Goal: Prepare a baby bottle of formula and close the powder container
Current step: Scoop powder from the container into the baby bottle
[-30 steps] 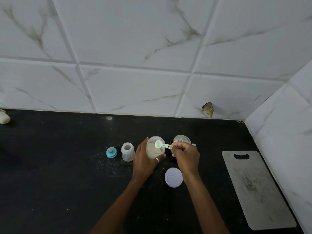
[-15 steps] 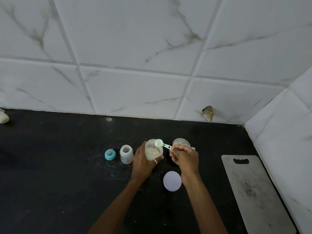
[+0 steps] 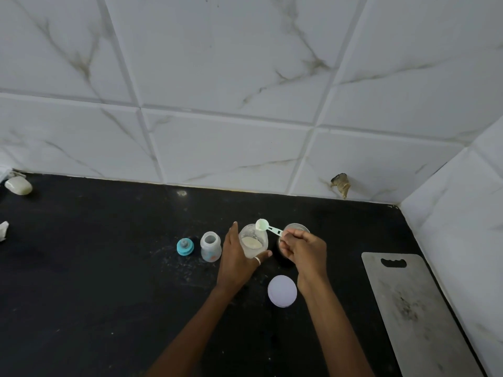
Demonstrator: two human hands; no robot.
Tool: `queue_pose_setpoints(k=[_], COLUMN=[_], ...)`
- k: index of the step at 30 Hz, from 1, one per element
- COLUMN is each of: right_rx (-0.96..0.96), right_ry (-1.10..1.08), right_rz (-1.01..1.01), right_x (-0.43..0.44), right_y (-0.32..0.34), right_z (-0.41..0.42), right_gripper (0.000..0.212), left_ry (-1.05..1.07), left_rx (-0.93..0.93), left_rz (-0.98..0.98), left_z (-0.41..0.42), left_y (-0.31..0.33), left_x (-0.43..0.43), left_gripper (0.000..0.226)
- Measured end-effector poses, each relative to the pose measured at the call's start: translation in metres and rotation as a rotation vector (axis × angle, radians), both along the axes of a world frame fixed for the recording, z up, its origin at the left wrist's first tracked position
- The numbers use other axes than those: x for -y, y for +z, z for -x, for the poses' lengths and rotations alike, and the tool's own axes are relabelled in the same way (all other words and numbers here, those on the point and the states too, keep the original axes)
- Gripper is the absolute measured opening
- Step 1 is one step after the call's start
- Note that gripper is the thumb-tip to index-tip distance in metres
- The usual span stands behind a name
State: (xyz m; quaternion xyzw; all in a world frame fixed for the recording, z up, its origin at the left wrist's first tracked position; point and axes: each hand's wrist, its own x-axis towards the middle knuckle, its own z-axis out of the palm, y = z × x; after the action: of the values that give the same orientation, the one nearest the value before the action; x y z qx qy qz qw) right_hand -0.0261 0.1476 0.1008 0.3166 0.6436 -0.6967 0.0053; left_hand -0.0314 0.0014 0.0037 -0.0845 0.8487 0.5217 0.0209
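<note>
A cutting board [image 3: 408,308] lies lower right, a lilac lid [image 3: 282,291] between the wrists. At centre, the left hand [image 3: 239,263] grips the powder container [image 3: 253,243], pale powder inside. The right hand [image 3: 306,251] pinches a scoop [image 3: 269,227] over it. The open baby bottle [image 3: 210,246] stands just left.

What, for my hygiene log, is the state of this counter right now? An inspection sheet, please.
Surface: black counter, pale specks around the work spot.
Job's things: powder jar open, powder inside; scoop over its rim; bottle upright, uncapped; teal cap beside it; round lid flat on counter; clear cup behind right hand.
Clutter: cutting board at right; pale lump and white scrap at left edge.
Hands: left hand holds powder jar; right hand pinches scoop handle.
Cables: nothing seen.
Surroundings: marbled wall tiles; brown mark low on wall.
</note>
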Motion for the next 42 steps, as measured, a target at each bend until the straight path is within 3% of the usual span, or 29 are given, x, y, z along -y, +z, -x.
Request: queue_pose_setpoints(k=[7,13,19,26,29,36,42], right_rx=[-0.03,-0.039,-0.021,-0.014,-0.01,-0.008,-0.077], right_ry=[0.029,0.046,0.057,0.042,0.038,0.032,0.026], right_rz=[0.0,0.014,0.033,0.022,0.01,0.012,0.077], right_x=[0.01,0.021,0.03,0.031,0.032,0.033,0.038], right_y=[0.006,0.005,0.001,0.003,0.004,0.013,0.05], right_z=[0.002,0.002,0.002,0.0,-0.001,-0.004,-0.002], right_gripper=[0.012,0.01,0.01,0.01,0.01,0.01,0.011], left_ry=[0.019,0.144,0.127,0.038,0.048,0.088,0.085], left_rx=[-0.148,-0.138,-0.031,-0.066,-0.061,-0.032,-0.123], left_rz=[0.046,-0.019,-0.064,-0.072,-0.076,-0.074,-0.076], left_z=[-0.008,-0.016,-0.016,-0.005,-0.003,-0.003,-0.002], left_y=[0.014,0.005,-0.02,-0.029,-0.032,-0.026,0.022], left_x=[0.032,0.076,0.097,0.099,0.099,0.098,0.104], left_gripper=[0.101,0.104,0.108,0.057,0.049,0.055,0.051])
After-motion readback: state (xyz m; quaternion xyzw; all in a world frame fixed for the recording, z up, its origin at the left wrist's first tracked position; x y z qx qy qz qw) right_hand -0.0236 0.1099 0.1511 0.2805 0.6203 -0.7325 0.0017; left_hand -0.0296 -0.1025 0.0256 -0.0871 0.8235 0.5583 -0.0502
